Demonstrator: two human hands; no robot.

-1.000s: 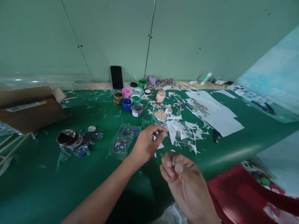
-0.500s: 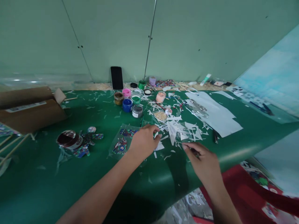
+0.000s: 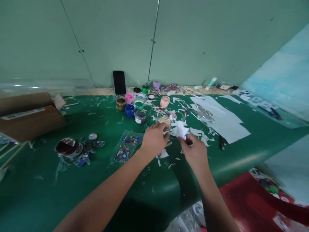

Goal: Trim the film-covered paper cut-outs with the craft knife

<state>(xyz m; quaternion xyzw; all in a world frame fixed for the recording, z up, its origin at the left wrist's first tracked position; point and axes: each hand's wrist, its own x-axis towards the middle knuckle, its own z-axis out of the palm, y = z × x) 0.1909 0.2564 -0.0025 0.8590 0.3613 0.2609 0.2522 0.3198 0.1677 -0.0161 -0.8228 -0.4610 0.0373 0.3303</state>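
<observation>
My right hand [image 3: 195, 151] pinches a white paper scrap [image 3: 181, 129], raised above the loose cuttings on the green tabletop. To its left, my left hand [image 3: 155, 138] is curled with thumb and forefinger close together. Something thin may sit at those fingertips, but I cannot make it out. White paper cuttings [image 3: 199, 132] lie around both hands. Beside my left wrist rests a clear sheet with colourful painted figures [image 3: 125, 151]. A small tray of beige grains [image 3: 164, 120] sits just beyond my left fingers.
Open paint jars [image 3: 130, 110] stand behind my hands, near an upright phone [image 3: 119, 82]. At left are a cardboard box [image 3: 31, 119] and a dark red jar [image 3: 69, 147]. Large white paper [image 3: 222, 119] lies right, with a dark-handled tool [image 3: 221, 142] at its edge.
My right hand has moved left and forward, and a white paper scrap now shows raised in its fingers. My left hand has shifted slightly right.
</observation>
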